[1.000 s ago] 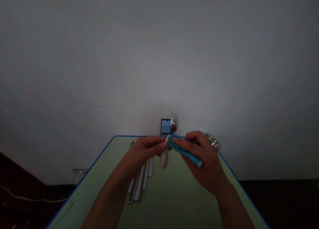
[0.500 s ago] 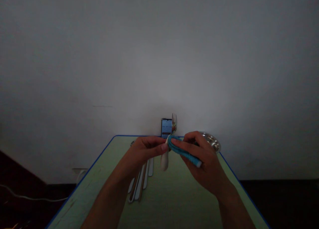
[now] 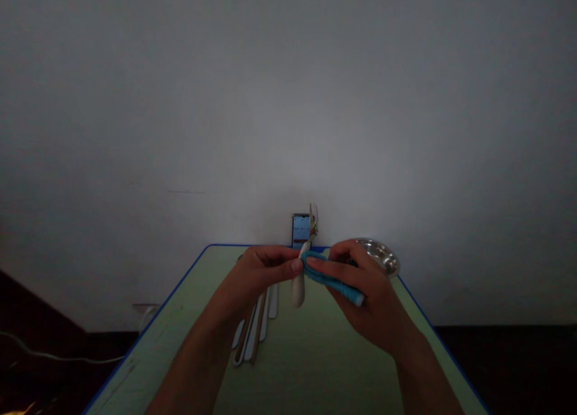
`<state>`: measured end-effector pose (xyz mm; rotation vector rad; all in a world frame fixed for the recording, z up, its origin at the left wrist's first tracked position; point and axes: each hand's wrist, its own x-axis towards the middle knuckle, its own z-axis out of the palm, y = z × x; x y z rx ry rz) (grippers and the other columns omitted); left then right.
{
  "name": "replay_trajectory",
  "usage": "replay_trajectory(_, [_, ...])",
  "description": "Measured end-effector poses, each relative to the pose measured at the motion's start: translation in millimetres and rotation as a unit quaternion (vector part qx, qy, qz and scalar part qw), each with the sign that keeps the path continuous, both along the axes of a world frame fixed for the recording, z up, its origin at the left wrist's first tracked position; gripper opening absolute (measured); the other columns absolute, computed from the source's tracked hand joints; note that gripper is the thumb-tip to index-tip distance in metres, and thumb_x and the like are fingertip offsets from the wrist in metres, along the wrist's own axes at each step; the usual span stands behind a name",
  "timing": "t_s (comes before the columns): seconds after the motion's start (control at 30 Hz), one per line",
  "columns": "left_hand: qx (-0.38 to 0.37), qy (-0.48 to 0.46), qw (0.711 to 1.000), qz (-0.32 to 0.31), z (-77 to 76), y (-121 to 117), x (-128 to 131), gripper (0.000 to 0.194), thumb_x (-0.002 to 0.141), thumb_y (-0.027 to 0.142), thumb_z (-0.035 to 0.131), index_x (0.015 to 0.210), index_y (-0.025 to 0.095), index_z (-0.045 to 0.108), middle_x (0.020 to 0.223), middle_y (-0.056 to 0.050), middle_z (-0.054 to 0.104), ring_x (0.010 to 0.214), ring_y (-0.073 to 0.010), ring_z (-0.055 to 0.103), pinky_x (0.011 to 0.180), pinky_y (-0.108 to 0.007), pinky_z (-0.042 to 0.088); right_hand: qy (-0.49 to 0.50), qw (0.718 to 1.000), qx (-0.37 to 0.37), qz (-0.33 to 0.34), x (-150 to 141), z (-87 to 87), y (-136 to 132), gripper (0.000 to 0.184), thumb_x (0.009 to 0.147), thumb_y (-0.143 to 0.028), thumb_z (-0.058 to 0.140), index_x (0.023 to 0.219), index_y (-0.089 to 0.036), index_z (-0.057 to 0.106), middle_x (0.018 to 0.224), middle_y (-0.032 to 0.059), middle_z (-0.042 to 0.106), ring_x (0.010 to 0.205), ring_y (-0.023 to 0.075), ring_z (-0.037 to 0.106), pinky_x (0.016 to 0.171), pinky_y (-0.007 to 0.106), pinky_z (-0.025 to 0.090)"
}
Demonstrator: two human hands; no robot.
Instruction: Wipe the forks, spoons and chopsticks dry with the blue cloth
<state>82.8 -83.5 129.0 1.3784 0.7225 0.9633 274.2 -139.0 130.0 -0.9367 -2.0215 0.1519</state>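
Note:
A fork (image 3: 298,288) with a thick white handle and metal tines stands nearly upright over the table, tines up. My left hand (image 3: 265,270) pinches its handle between thumb and fingers. In my right hand (image 3: 360,282) is a folded blue cloth (image 3: 331,281), its rounded end pressed against the upper part of the handle. The cloth's outer end sticks out toward the lower right, below my fingers. My right fingertips behind the fork are partly hidden.
Several utensils with white and brown handles (image 3: 255,331) lie under my left forearm. A shiny metal bowl (image 3: 381,255) stands at the back right, partly behind my right hand. A phone (image 3: 300,230) leans on the wall behind the blue-edged green table (image 3: 324,367).
The cloth's end has slid slightly down the fork's handle, uncovering more of its neck. The fork has shifted a little and my left hand keeps its grip.

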Motion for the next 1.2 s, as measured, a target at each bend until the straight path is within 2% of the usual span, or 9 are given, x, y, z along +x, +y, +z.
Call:
replay_trajectory(0.2, [-0.008, 0.008, 1.0, 0.018, 0.0, 1.5, -0.1, 0.022, 0.066, 0.029, 0.074, 0.086, 0.019, 0.075, 0.078, -0.005, 0.073, 0.077, -0.0189, 0.063, 0.079, -0.031, 0.045, -0.008, 1.0, -0.005, 0.005, 0.7, 0.7, 0.3, 0.054, 0.077, -0.001, 0.05, 0.119, -0.033, 0.054, 0.096, 0.0022, 0.046, 0.087, 0.0146, 0.048, 0.074, 0.032, 0.045])
replay_trajectory(0.5, [-0.015, -0.01, 1.0, 0.014, -2.4, 4.3, 0.6, 0.024, 0.066, 0.029, 0.074, 0.088, 0.019, 0.074, 0.08, -0.004, 0.072, 0.074, -0.0163, 0.062, 0.075, -0.028, 0.044, -0.02, 1.0, -0.017, 0.016, 2.0, -0.2, 0.5, 0.05, 0.076, -0.001, 0.052, 0.115, -0.031, 0.057, 0.096, 0.0024, 0.046, 0.087, 0.0144, 0.047, 0.073, 0.031, 0.044])
replay_trajectory(0.8, [-0.039, -0.031, 0.999, 0.007, 2.0, 2.9, 2.8, 0.019, 0.067, 0.029, 0.074, 0.081, 0.016, 0.071, 0.073, -0.003, 0.07, 0.066, -0.0135, 0.06, 0.067, -0.025, 0.045, -0.036, 0.998, -0.028, 0.034, 1.7, 2.3, -0.7, 0.048, 0.075, -0.001, 0.053, 0.113, -0.029, 0.059, 0.094, 0.0018, 0.047, 0.085, 0.0135, 0.047, 0.072, 0.03, 0.041])
replay_trajectory(1.2, [-0.037, -0.026, 0.999, 0.016, 2.6, 3.7, 3.2, 0.022, 0.067, 0.031, 0.075, 0.08, 0.014, 0.071, 0.076, -0.002, 0.069, 0.067, -0.0115, 0.059, 0.066, -0.023, 0.045, -0.048, 0.997, -0.04, 0.042, 3.0, 1.7, -0.7, 0.049, 0.074, -0.001, 0.053, 0.113, -0.031, 0.059, 0.094, 0.0015, 0.047, 0.088, 0.0134, 0.047, 0.074, 0.029, 0.04])
